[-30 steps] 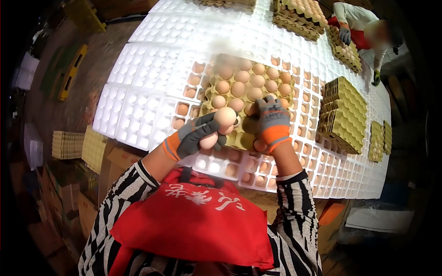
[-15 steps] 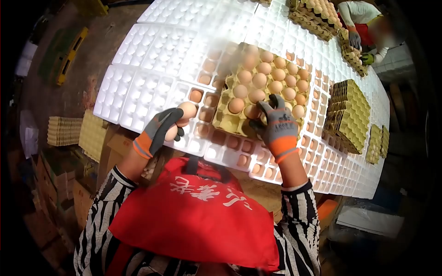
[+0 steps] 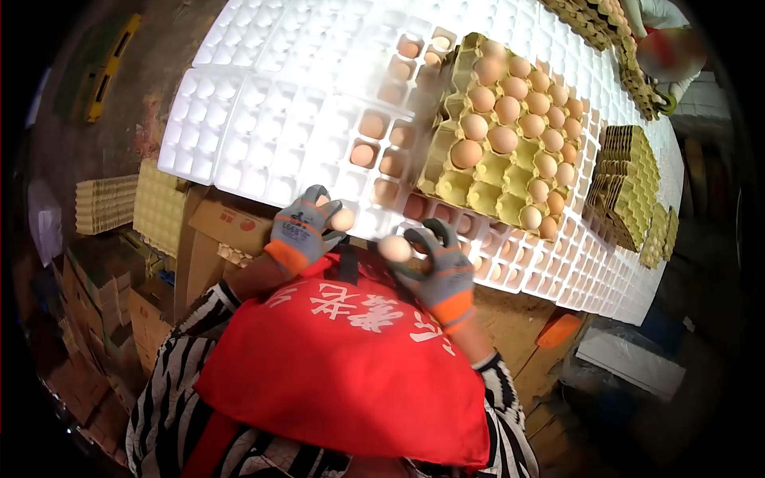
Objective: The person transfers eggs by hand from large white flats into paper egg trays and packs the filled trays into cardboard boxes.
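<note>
My left hand (image 3: 307, 227) wears a grey and orange glove and is closed around a pale brown egg (image 3: 343, 220) near the front edge of the white foam trays (image 3: 267, 131). Just to the right, my right hand (image 3: 438, 271), gloved alike, grips another egg (image 3: 394, 248) by its fingertips in front of my red apron (image 3: 343, 366). Whether more eggs sit inside either palm is hidden. Beyond my right hand lies a yellowish pulp egg tray (image 3: 484, 193), with eggs in its back and right cells and bare cells at the front.
Stacked pulp trays (image 3: 625, 187) stand to the right on the white trays. Another person (image 3: 657, 16) is at the far right. Cardboard boxes (image 3: 223, 231) and more pulp trays (image 3: 159, 207) are below left. A yellow metal bar (image 3: 114, 68) lies on the floor.
My right hand has come away from the pulp tray toward my apron with an egg, and fewer eggs lie in the tray's front cells. My left hand has moved nearer my body. The view has shifted.
</note>
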### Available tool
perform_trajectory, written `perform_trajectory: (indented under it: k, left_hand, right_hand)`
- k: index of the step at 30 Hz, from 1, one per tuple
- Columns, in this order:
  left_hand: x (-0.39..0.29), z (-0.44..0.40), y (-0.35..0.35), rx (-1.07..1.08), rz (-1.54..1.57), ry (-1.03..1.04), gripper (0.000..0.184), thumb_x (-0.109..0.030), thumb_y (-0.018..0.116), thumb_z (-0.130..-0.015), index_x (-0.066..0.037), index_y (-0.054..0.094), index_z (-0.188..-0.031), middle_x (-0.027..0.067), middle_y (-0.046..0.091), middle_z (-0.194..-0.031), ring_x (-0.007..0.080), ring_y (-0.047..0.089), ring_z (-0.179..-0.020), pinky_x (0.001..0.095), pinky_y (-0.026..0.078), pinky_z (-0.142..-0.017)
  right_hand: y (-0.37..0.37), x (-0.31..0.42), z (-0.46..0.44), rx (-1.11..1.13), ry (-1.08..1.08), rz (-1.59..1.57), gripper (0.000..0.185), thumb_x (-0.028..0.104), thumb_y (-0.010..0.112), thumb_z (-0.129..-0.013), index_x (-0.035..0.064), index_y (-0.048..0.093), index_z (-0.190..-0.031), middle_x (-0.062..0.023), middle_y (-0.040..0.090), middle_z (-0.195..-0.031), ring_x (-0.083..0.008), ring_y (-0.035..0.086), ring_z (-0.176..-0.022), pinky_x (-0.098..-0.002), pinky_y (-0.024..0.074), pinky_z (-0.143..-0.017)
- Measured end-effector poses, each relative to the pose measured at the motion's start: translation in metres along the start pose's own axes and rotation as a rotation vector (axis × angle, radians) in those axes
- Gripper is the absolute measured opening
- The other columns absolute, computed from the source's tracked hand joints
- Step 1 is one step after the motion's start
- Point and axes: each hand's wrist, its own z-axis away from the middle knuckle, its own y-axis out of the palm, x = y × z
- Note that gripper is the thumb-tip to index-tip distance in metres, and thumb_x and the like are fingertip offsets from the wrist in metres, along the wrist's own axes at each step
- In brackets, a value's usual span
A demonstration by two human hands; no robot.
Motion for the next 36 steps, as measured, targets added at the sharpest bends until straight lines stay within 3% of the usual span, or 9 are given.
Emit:
perform_trajectory:
  k: [5, 11, 16, 18, 20, 24, 30, 33, 36]
  left_hand:
    - [-0.001, 0.000, 0.011, -0.038, -0.090, -0.012, 0.045, -0.025, 0.073, -0.082, -0.015, 0.062, -0.124, 0.0148, 0.053, -0.124, 0.0365, 0.062, -0.100, 0.0443, 0.054, -0.083]
    - [0.034, 0.011, 0.018, -0.132, -0.166, 0.094, 0.051, -0.020, 0.071, -0.087, -0.019, 0.058, -0.136, 0.0177, 0.052, -0.137, 0.0377, 0.064, -0.103, 0.0430, 0.055, -0.084]
    - [0.044, 0.002, 0.005, -0.304, 0.532, -0.120, 0.045, -0.010, 0.066, -0.089, -0.003, 0.059, -0.133, 0.0187, 0.058, -0.130, 0.0316, 0.061, -0.103, 0.0386, 0.050, -0.090]
    - [0.080, -0.004, 0.017, -0.573, 0.136, 0.227, 0.046, -0.002, 0.061, -0.087, 0.000, 0.058, -0.133, 0.0182, 0.058, -0.127, 0.0327, 0.056, -0.108, 0.0410, 0.047, -0.094]
    - [0.072, -0.002, 0.024, -0.606, 0.323, 0.124, 0.039, 0.001, 0.058, -0.085, -0.003, 0.066, -0.123, 0.0162, 0.061, -0.122, 0.0361, 0.054, -0.115, 0.0450, 0.045, -0.098]
    - [0.092, -0.005, 0.033, -0.486, 0.016, 0.308, 0.039, 0.000, 0.058, -0.086, -0.007, 0.066, -0.124, 0.0152, 0.061, -0.122, 0.0364, 0.055, -0.119, 0.0485, 0.044, -0.102]
    - [-0.004, -0.034, -0.016, -0.531, 0.294, 0.259, 0.043, 0.001, 0.063, -0.086, -0.003, 0.062, -0.129, 0.0153, 0.062, -0.124, 0.0343, 0.056, -0.119, 0.0417, 0.046, -0.102]
    - [-0.100, -0.070, -0.036, -0.405, 0.335, 0.539, 0.043, -0.007, 0.069, -0.084, -0.005, 0.063, -0.127, 0.0142, 0.063, -0.121, 0.0333, 0.058, -0.114, 0.0423, 0.047, -0.098]
    - [-0.189, -0.101, -0.012, -0.244, 0.141, 0.739, 0.048, -0.021, 0.073, -0.083, -0.007, 0.061, -0.126, 0.0123, 0.062, -0.119, 0.0313, 0.059, -0.107, 0.0424, 0.048, -0.089]
  right_hand:
    - [0.072, -0.006, -0.011, -0.065, 0.084, 0.175, 0.043, 0.026, 0.078, -0.079, 0.0150, 0.062, -0.117, -0.0150, 0.058, -0.117, -0.0348, 0.065, -0.091, -0.0422, 0.0535, -0.073]
    - [0.098, -0.035, 0.016, -0.179, 0.182, -0.347, 0.042, 0.009, 0.072, -0.085, 0.0108, 0.063, -0.125, -0.0144, 0.053, -0.135, -0.0267, 0.065, -0.099, -0.0381, 0.0533, -0.085]
    - [0.089, -0.079, 0.038, -0.274, 0.577, -0.987, 0.036, 0.008, 0.061, -0.096, 0.0074, 0.061, -0.132, -0.0049, 0.064, -0.117, -0.0103, 0.060, -0.085, -0.0250, 0.0520, -0.075]
    - [0.088, -0.084, 0.033, -0.445, 0.233, -0.490, 0.040, 0.002, 0.059, -0.090, 0.0058, 0.061, -0.130, -0.0092, 0.064, -0.119, -0.0222, 0.061, -0.098, -0.0362, 0.0503, -0.088]
    - [0.084, -0.105, 0.028, -0.488, -0.171, 0.087, 0.043, 0.001, 0.058, -0.085, 0.0059, 0.061, -0.128, -0.0117, 0.063, -0.121, -0.0309, 0.059, -0.107, -0.0443, 0.0468, -0.097]
    - [0.071, -0.102, 0.040, -0.272, -0.119, 0.157, 0.046, 0.003, 0.062, -0.081, 0.0063, 0.062, -0.127, -0.0165, 0.060, -0.130, -0.0393, 0.052, -0.123, -0.0487, 0.0372, -0.111]
    - [-0.053, -0.117, 0.066, -0.843, 0.143, 0.028, 0.032, 0.003, 0.067, -0.087, 0.0031, 0.066, -0.119, -0.0146, 0.067, -0.109, -0.0302, 0.064, -0.100, -0.0399, 0.0507, -0.090]
    - [-0.119, -0.130, 0.043, -0.604, 0.248, -0.049, 0.036, 0.014, 0.068, -0.090, 0.0051, 0.066, -0.124, -0.0131, 0.067, -0.115, -0.0250, 0.063, -0.100, -0.0365, 0.0519, -0.087]
    - [-0.151, -0.131, 0.021, -0.265, -0.074, 0.423, 0.044, 0.009, 0.068, -0.083, 0.0088, 0.063, -0.127, -0.0115, 0.065, -0.121, -0.0315, 0.060, -0.106, -0.0414, 0.0516, -0.090]
